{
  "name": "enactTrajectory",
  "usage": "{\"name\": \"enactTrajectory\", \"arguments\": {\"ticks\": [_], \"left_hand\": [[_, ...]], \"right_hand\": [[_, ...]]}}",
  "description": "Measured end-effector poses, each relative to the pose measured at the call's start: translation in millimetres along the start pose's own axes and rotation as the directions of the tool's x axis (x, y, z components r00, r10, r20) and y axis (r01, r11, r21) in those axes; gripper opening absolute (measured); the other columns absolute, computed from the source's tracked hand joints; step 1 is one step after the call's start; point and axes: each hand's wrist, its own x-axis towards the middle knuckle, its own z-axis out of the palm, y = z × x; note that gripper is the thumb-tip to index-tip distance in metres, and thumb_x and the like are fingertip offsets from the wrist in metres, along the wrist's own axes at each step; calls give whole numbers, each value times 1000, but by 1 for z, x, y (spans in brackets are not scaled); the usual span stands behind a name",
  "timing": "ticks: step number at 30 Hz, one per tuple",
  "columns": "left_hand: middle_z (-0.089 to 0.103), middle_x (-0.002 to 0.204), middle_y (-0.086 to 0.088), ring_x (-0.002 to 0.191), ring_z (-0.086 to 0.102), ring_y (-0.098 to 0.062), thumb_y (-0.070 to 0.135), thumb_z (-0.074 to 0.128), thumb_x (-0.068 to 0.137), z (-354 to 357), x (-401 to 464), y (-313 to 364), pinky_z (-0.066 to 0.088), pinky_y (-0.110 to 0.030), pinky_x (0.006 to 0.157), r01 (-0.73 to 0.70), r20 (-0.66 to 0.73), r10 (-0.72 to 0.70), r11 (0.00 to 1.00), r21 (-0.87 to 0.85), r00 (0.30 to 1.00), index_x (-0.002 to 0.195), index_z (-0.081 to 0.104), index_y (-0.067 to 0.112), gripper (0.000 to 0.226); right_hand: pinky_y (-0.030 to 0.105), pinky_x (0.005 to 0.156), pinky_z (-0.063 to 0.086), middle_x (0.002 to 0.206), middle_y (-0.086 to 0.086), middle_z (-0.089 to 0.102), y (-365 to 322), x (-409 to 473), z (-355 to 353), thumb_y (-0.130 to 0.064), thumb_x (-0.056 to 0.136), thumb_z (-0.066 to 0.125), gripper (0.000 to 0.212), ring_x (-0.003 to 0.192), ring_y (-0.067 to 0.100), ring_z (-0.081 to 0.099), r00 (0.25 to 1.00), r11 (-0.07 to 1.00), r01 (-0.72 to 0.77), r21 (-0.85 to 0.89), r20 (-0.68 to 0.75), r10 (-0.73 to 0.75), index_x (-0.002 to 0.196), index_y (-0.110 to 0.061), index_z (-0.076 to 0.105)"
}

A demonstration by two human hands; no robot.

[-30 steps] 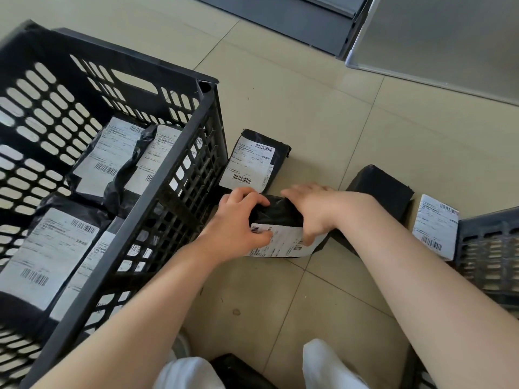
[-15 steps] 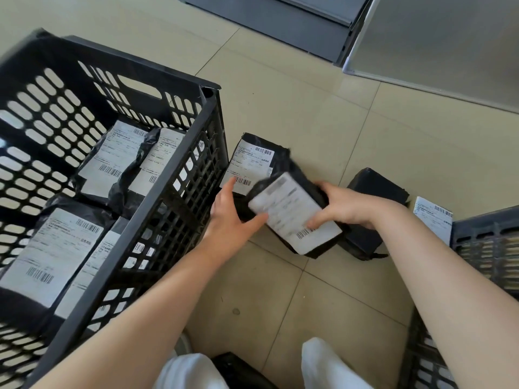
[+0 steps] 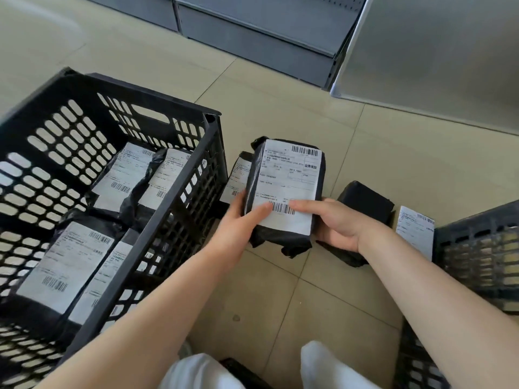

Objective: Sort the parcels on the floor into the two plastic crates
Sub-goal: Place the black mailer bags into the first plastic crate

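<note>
A black parcel (image 3: 286, 181) with a white shipping label is held up above the floor, label facing me. My left hand (image 3: 241, 220) grips its lower left edge, thumb on the label. My right hand (image 3: 334, 220) grips its lower right edge. A large black slotted crate (image 3: 207, 153) on the left holds several labelled black parcels (image 3: 67, 262). A second black crate (image 3: 477, 248) sits at the right edge. On the floor lie a parcel (image 3: 238, 175) beside the left crate, a plain black parcel (image 3: 365, 200) and a labelled one (image 3: 415, 231) against the right crate.
Beige floor tiles (image 3: 280, 290) lie between the crates. Grey shelving bases (image 3: 252, 37) and a grey panel (image 3: 435, 57) stand at the back. My white-clad knees (image 3: 323, 366) show at the bottom edge, with a dark object (image 3: 244, 374) between them.
The parcel has been lifted off the floor by both hands and turned so that its label stands upright toward me. The camera has tilted up a little.
</note>
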Motion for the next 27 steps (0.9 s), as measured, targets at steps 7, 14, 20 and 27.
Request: {"name": "enactTrajectory", "arguments": {"ticks": [7, 14, 20, 27], "left_hand": [[73, 115, 3, 108, 69, -18, 21, 67, 93, -21, -19, 80, 53, -41, 97, -145, -44, 145, 989, 23, 988, 125, 56, 29, 35], [76, 106, -3, 98, 73, -19, 15, 60, 95, -60, -33, 137, 59, -28, 78, -199, -164, 192, 980, -26, 968, 117, 61, 17, 22], [76, 104, -2, 91, 74, -19, 12, 58, 95, -123, -26, 161, 55, -25, 58, -243, -349, 235, 970, 21, 907, 118, 62, 18, 25], [70, 108, 0, 83, 73, -12, 4, 57, 94, -201, -7, 155, 58, -27, 68, -258, -543, 267, 962, 95, 796, 117, 59, 27, 32]], "right_hand": [[32, 85, 59, 114, -2, 73, -48, 4, 46, -42, 91, 65, 30, 105, 14, 68, 977, 964, 167, -205, -100, -191, 118, -30, 62], [40, 93, 56, 117, -8, 70, -74, 32, 114, -84, 59, 58, 89, 106, 16, 68, 934, 913, 246, -326, -171, -312, 130, -30, 55], [38, 105, 38, 131, -1, 59, -87, 43, 162, -79, 87, 33, 79, 121, 22, 54, 948, 843, 208, -495, -112, -299, 140, -23, 49], [45, 120, 18, 166, 5, 13, -54, 62, 190, -47, 104, 35, 59, 150, 31, 12, 926, 278, 193, -941, 81, -369, 153, -15, 31]]}}
